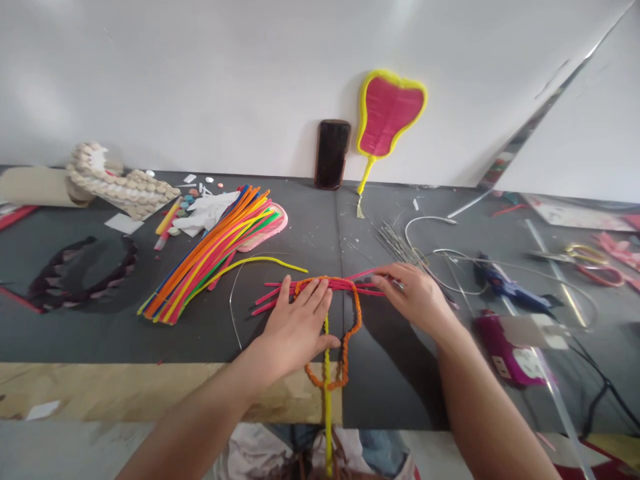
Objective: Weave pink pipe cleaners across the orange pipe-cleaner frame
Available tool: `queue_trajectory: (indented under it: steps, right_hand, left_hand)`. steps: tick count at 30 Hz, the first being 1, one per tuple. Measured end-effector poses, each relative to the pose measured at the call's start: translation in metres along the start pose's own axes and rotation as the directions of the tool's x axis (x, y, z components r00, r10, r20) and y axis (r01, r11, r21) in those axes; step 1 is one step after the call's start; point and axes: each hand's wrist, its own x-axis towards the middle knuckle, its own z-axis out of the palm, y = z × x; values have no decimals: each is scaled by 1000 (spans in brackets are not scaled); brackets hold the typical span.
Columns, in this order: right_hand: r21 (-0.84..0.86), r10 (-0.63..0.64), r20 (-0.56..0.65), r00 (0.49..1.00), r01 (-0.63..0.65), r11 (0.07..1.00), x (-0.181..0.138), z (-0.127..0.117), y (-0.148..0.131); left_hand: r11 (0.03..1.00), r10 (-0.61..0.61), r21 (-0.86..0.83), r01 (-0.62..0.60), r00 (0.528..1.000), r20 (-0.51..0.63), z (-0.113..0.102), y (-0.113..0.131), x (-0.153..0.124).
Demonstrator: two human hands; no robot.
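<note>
An orange twisted pipe-cleaner frame (358,313) lies on the dark table, with a yellow twisted stem (328,400) running down its middle past the table's front edge. Several pink pipe cleaners (340,285) cross the upper part of the frame from side to side. My left hand (299,320) lies flat over them and the frame's upper left, fingers stretched out. At the right, my right hand (413,293) has its fingers closed on the ends of the pink pipe cleaners. Part of the frame's left side is hidden under my left hand.
Left of the frame lies a bundle of coloured pipe cleaners (210,257). A finished pink and yellow fan (393,113) and a phone (332,155) lean on the wall. Rightward are thin wires (400,241), a glue gun (513,283), scissors (583,257) and a magenta power block (505,350).
</note>
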Motion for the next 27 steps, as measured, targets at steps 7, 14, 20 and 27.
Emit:
queue_trajectory:
  steps: [7, 14, 20, 27]
  right_hand:
    - [83, -9, 173, 985, -5, 997, 0, 5, -4]
    - [-154, 145, 141, 979, -123, 980, 1, 8, 12]
    - [-206, -83, -227, 970, 36, 978, 0, 3, 9]
    - [-60, -460, -11, 888, 459, 887, -14, 37, -59]
  left_hand:
    - [996, -82, 26, 82, 997, 0, 1, -3, 5]
    - [997, -78, 9, 78, 997, 21, 1, -2, 6]
    - [996, -93, -11, 92, 976, -199, -20, -25, -1]
    - [937, -349, -51, 345, 922, -168, -41, -61, -14]
